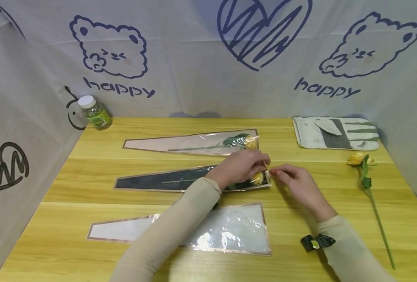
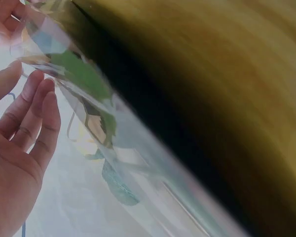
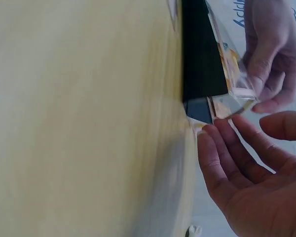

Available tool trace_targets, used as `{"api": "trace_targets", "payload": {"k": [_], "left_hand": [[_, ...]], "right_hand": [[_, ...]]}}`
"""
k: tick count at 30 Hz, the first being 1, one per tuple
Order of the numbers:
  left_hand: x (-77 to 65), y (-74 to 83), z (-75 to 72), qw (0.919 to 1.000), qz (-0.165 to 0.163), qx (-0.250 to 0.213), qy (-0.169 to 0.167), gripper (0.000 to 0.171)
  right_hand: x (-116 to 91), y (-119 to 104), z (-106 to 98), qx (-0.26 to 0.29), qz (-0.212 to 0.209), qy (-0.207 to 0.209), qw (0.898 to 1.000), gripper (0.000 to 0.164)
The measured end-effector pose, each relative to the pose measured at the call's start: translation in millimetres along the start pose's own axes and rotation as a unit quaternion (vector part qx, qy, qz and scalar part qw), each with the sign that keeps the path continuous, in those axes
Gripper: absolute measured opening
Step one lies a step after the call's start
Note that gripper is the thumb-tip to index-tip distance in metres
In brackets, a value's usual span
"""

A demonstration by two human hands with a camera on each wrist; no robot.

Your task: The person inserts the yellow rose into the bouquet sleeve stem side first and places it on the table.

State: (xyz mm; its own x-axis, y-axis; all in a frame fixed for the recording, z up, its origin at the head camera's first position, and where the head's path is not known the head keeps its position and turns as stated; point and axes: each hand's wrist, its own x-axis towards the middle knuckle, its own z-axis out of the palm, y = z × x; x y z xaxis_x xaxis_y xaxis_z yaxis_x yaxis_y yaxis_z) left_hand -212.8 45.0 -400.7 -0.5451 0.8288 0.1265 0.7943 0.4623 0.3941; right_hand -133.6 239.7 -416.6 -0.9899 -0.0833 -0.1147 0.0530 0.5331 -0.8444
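Head view: left hand pinches the black sleeve; right hand, fingers loose, touches it

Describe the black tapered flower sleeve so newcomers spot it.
On the yellow wooden table, find the left hand and right hand in the head view. Both are at the wide end of the glossy black tapered flower sleeve. Its black backing separates it from the pinkish sleeve beyond and white sleeve nearer.
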Motion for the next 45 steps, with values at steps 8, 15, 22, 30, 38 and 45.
{"api": "trace_targets", "payload": {"k": [8,15,22,30,38,45], "left_hand": [[-2.7,-1.7,-1.0,1.0,-0.002,0.006,0.002,0.018],[-5.3,-1.4,-0.7,0.9996,-0.017,-0.011,-0.019,0.023],[-13.6,-6.2,2.9,0.996,-0.028,0.001,-0.084,0.05],[-20.5,-10.2,1.2,0.9924,-0.053,-0.01,-0.111,0.065],[-42.0,-9.6,-5.2,0.9943,-0.073,-0.023,-0.075,0.08],[-83.5,5.4,-23.0,0.9954,-0.086,0.016,-0.04,0.072]], "right_hand": [[-0.2,-3.2,-1.8,0.003,-0.006,-0.021,1.0,0.03],[1.3,-6.1,1.6,-0.012,-0.001,-0.039,0.999,0.023],[0.9,-4.2,3.8,-0.018,0.004,-0.058,0.998,0.016],[0.9,-5.5,5.5,-0.035,0.016,-0.08,0.996,0.018],[-10.0,-11.3,-2.0,-0.064,0.002,-0.058,0.996,0.021],[-33.5,-18.9,-6.0,-0.127,-0.047,-0.062,0.989,0.019]]}}
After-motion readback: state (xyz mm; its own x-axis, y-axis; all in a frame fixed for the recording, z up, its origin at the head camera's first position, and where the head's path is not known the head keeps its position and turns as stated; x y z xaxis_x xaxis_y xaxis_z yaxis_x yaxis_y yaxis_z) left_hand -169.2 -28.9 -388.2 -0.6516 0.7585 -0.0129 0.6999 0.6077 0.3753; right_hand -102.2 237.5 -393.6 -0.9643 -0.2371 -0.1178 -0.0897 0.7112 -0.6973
